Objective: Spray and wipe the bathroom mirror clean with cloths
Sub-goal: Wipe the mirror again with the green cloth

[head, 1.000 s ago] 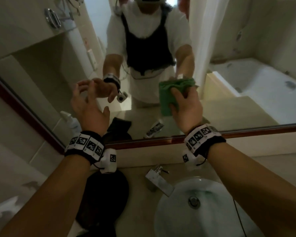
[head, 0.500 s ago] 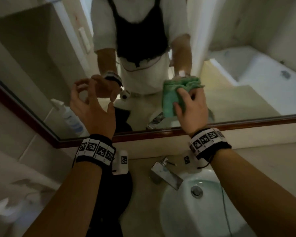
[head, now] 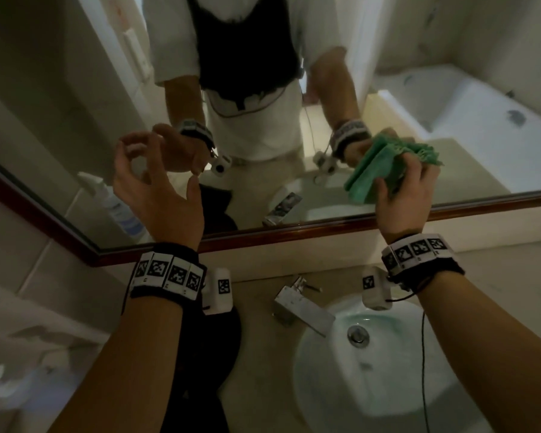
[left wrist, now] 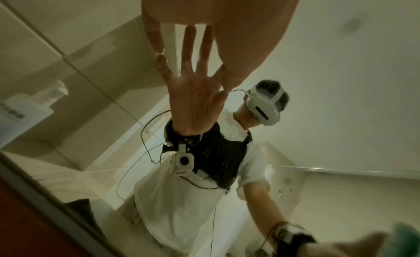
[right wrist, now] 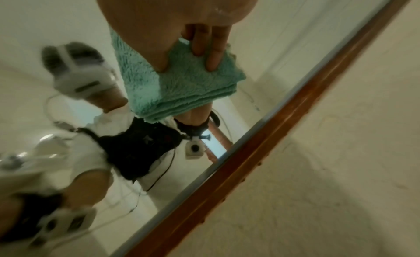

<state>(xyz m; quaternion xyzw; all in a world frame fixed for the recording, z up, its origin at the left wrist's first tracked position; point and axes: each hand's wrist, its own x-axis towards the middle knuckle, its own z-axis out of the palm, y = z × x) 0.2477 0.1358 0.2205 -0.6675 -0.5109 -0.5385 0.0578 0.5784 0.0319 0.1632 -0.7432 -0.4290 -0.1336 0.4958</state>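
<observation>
My right hand grips a folded green cloth and holds it against the lower right part of the mirror, just above its brown wooden frame. In the right wrist view my thumb and fingers pinch the green cloth in front of the glass. My left hand is raised at the mirror's lower left with spread fingers and holds nothing. In the left wrist view one of its fingertips meets its own reflection on the glass.
Below the mirror are a white sink basin and a metal faucet. A black bundle lies on the counter under my left wrist. A pump bottle and a bathtub show as reflections.
My right hand has slid the green cloth to the right along the lower mirror. The head view has tilted downward. My left hand has stayed near the glass.
</observation>
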